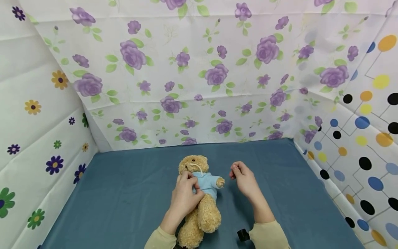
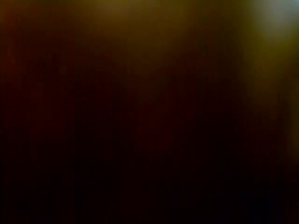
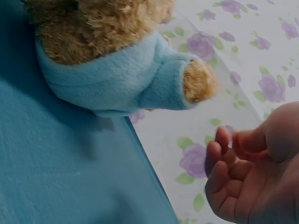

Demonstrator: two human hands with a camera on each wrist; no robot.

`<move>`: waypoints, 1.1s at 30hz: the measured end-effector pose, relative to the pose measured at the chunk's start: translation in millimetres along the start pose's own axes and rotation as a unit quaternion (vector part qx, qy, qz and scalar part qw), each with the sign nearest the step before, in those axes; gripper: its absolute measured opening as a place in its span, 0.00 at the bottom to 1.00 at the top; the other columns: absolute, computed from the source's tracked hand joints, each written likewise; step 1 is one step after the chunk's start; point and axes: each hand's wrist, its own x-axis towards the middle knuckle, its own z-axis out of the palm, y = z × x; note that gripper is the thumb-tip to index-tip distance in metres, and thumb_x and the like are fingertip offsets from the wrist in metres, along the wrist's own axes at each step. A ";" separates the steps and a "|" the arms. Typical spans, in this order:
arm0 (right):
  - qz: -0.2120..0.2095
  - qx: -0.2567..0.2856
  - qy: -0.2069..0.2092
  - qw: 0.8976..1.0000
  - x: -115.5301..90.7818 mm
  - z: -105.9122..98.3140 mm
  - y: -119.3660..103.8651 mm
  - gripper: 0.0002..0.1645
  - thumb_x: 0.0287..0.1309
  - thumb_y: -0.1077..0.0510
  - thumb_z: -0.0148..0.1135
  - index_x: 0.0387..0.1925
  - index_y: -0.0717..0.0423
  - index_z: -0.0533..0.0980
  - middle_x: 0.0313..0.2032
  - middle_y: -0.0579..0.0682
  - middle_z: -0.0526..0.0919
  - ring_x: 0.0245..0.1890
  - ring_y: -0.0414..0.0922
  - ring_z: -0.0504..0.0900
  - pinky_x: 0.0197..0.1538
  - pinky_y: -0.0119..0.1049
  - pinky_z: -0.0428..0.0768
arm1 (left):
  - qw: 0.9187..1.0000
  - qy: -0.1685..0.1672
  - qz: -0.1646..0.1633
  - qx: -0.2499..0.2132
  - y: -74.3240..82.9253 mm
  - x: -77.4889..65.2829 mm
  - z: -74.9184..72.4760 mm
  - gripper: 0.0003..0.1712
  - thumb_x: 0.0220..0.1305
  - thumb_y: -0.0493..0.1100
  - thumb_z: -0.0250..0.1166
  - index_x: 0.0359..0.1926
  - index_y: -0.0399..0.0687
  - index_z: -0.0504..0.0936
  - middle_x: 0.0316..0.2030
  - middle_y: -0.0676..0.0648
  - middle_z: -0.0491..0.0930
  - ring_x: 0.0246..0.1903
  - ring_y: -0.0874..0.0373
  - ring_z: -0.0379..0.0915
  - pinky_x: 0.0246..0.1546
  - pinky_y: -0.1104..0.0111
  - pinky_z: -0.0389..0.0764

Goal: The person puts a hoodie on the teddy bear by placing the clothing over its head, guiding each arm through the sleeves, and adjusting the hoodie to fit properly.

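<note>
A tan plush teddy bear [image 1: 209,212] in a light blue hoodie [image 1: 207,183] is at the front middle of the table in the head view, its head toward the back. A white drawstring [image 1: 199,168] curls near its neck. My left hand [image 1: 186,193] grips the bear's side at the hoodie, covering that arm. To the right of the bear's free paw [image 1: 220,182], my right hand [image 1: 245,178] is held apart from it. Its fingers are loosely curled with nothing between them. The right wrist view shows the same hand [image 3: 252,177] below the blue sleeve [image 3: 163,84].
A blue cloth [image 1: 130,186] covers the table. Flowered sheeting [image 1: 186,76] stands along the back, with a dotted sheet [image 1: 357,155] on the right and another flowered one [image 1: 40,138] on the left. A black device [image 1: 243,235] sits by my right wrist. The left wrist view is nearly black.
</note>
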 end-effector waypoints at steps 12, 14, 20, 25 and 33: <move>-0.103 -0.067 -0.128 0.984 -9.3 1.2 -12.4 0.21 0.65 0.43 0.77 0.55 0.43 0.83 0.48 0.44 0.84 0.46 0.46 0.81 0.44 0.46 0.81 | 1.000 0.001 0.001 0.008 -1.7 1.0 -1.6 0.18 0.58 0.37 0.70 0.23 0.60 0.71 0.45 0.52 0.68 0.43 0.53 0.62 0.22 0.63 0.66; -0.126 -0.085 -0.136 0.979 -10.5 3.6 -12.8 0.24 0.63 0.45 0.79 0.57 0.41 0.83 0.51 0.44 0.82 0.48 0.46 0.80 0.44 0.46 0.82 | 1.000 -0.003 0.005 0.007 -2.6 1.2 -2.5 0.17 0.59 0.38 0.71 0.24 0.60 0.72 0.45 0.52 0.68 0.43 0.53 0.63 0.22 0.63 0.67; -0.111 -0.130 -0.106 0.980 -10.4 6.5 -7.8 0.18 0.63 0.51 0.80 0.53 0.37 0.85 0.50 0.40 0.81 0.48 0.45 0.79 0.45 0.45 0.81 | 0.994 -0.064 0.049 -0.071 -12.2 8.2 -17.3 0.04 0.72 0.43 0.70 0.39 0.59 0.83 0.51 0.53 0.73 0.46 0.55 0.68 0.36 0.60 0.76; -0.079 -0.159 -0.109 0.978 -10.7 2.4 -5.4 0.12 0.66 0.55 0.77 0.50 0.43 0.85 0.48 0.44 0.81 0.46 0.45 0.80 0.46 0.48 0.81 | 0.978 -0.093 0.050 -0.178 -26.5 13.2 -39.4 0.16 0.75 0.41 0.70 0.60 0.50 0.81 0.58 0.50 0.75 0.54 0.49 0.75 0.55 0.46 0.79; -0.040 -0.219 -0.097 0.970 -12.0 -4.2 -3.9 0.04 0.73 0.53 0.69 0.45 0.47 0.85 0.44 0.46 0.82 0.43 0.46 0.80 0.46 0.51 0.81 | 0.983 -0.109 -0.006 -0.145 -46.4 12.0 -55.8 0.08 0.74 0.37 0.69 0.43 0.46 0.76 0.37 0.49 0.77 0.34 0.53 0.75 0.35 0.59 0.77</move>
